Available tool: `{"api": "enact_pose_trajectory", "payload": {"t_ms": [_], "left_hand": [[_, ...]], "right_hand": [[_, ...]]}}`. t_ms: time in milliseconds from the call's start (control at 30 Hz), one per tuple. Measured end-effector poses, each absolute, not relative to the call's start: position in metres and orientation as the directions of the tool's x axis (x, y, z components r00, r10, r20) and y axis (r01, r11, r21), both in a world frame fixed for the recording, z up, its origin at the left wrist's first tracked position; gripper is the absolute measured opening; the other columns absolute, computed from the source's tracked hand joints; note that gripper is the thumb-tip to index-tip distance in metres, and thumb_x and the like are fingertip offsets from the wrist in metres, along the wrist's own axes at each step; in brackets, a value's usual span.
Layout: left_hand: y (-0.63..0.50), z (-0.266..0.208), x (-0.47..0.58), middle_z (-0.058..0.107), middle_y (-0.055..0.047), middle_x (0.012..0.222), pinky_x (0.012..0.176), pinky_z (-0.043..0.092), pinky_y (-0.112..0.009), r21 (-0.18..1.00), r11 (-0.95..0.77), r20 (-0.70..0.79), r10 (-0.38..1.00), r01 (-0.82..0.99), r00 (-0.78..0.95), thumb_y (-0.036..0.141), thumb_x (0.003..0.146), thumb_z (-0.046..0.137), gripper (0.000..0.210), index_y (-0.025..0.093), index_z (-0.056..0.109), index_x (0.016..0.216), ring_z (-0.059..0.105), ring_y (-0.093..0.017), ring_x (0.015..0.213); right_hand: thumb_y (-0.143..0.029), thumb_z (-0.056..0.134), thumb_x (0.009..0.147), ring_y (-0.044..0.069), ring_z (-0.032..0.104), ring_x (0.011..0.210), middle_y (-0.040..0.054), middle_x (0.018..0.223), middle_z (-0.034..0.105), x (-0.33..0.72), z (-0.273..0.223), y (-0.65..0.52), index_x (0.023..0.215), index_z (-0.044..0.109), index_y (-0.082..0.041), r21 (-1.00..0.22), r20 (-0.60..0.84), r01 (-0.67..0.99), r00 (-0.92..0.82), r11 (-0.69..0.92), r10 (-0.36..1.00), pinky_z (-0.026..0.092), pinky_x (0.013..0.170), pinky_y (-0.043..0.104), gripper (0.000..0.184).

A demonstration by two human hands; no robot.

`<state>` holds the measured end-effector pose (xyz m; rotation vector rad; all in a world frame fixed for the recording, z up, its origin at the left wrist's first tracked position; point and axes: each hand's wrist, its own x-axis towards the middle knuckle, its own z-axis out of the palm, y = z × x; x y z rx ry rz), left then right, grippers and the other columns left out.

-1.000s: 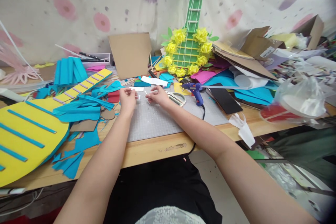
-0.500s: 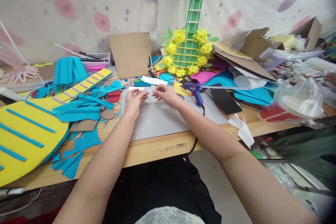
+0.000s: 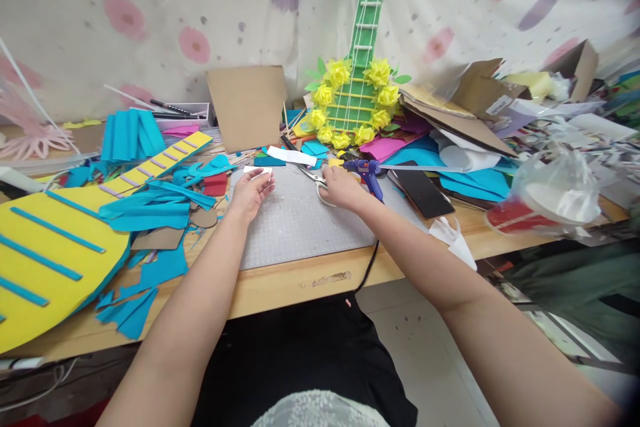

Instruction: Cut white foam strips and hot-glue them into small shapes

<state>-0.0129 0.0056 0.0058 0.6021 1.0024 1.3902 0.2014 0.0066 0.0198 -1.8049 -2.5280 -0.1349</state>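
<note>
- Scissors [image 3: 314, 177] sit at the far part of the gray cutting mat [image 3: 300, 233], their long axis slanting, blades pointing away from the person and to the left, handles turned back beneath the right hand [image 3: 341, 188]
- The right arm reaches in from the lower right, bare to the elbow and beyond, palm down, fingers curled over the scissors' handles; whether they have closed on them cannot be told
- The left forearm rises from the lower left, the left hand [image 3: 251, 195] above the mat's left side, thumb and fingertips drawn narrow around a thin white piece [image 3: 271, 179], its details too small to make out
- A white strip [image 3: 291, 156] lies beyond the blades, running left to right and dipping slightly rightward
- Just right of the right hand, a blue glue gun [image 3: 369, 177] points its nozzle left, near a dark-screened phone [image 3: 425, 195]
- A green paper guitar [image 3: 367, 33] ringed with yellow flowers stands behind, its neck leaning slightly right
- At right, a cardboard box [image 3: 477, 90] carries a pale label [image 3: 499, 105], its print too small to read
</note>
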Motion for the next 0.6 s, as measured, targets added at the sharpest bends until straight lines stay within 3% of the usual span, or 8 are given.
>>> {"api": "enact_pose_trajectory", "payload": {"t_ms": [133,267,433,533,600], "left_hand": [[0.005,0.007,-0.014,0.063,0.000,0.070,0.057,0.048,-0.019,0.841,0.141,-0.234,0.965,-0.523,-0.116,0.008,0.061,0.065,0.025,0.015,0.053,0.081,0.057,-0.006,0.056],[0.005,0.009,-0.015,0.063,0.001,0.069,0.054,0.046,-0.018,0.834,0.139,-0.238,0.964,-0.534,-0.120,0.008,0.061,0.063,0.023,0.015,0.053,0.081,0.054,-0.005,0.052],[0.006,0.010,-0.015,0.062,0.001,0.068,0.052,0.045,-0.018,0.831,0.136,-0.239,0.963,-0.539,-0.125,0.010,0.061,0.064,0.022,0.015,0.053,0.079,0.053,-0.004,0.050],[0.005,0.011,-0.015,0.062,0.002,0.068,0.052,0.045,-0.017,0.839,0.135,-0.229,0.966,-0.527,-0.118,0.012,0.060,0.066,0.023,0.015,0.053,0.079,0.053,-0.004,0.050],[0.004,0.012,-0.015,0.062,0.002,0.069,0.052,0.045,-0.018,0.847,0.126,-0.217,0.969,-0.516,-0.120,0.012,0.059,0.067,0.026,0.016,0.052,0.080,0.055,-0.005,0.052]], "right_hand": [[-0.024,0.051,0.077,0.029,0.055,0.102,0.0220,0.111,0.057,0.199,0.023,0.010,0.112,0.048,-0.005,0.081,0.001,0.962,-0.261,0.261,0.965,0.042,0.084,0.035,0.040],[-0.028,0.054,0.076,0.028,0.060,0.094,0.0186,0.105,0.062,0.200,0.031,0.013,0.103,0.053,-0.010,0.038,-0.081,0.979,-0.199,0.202,0.977,0.044,0.073,0.033,0.032],[-0.029,0.056,0.073,0.020,0.060,0.081,0.0074,0.089,0.066,0.210,0.040,0.012,0.090,0.053,-0.019,-0.212,-0.059,0.964,-0.177,0.161,0.982,0.041,0.066,0.028,0.020],[-0.025,0.056,0.072,0.016,0.057,0.077,0.0047,0.088,0.063,0.215,0.039,0.011,0.091,0.049,-0.019,-0.373,0.024,0.890,-0.272,0.261,0.962,0.039,0.065,0.024,0.021],[-0.023,0.058,0.070,0.015,0.055,0.080,0.0055,0.092,0.060,0.214,0.036,0.010,0.092,0.048,-0.018,-0.393,0.120,0.851,-0.328,0.348,0.937,0.039,0.067,0.024,0.025]]}}
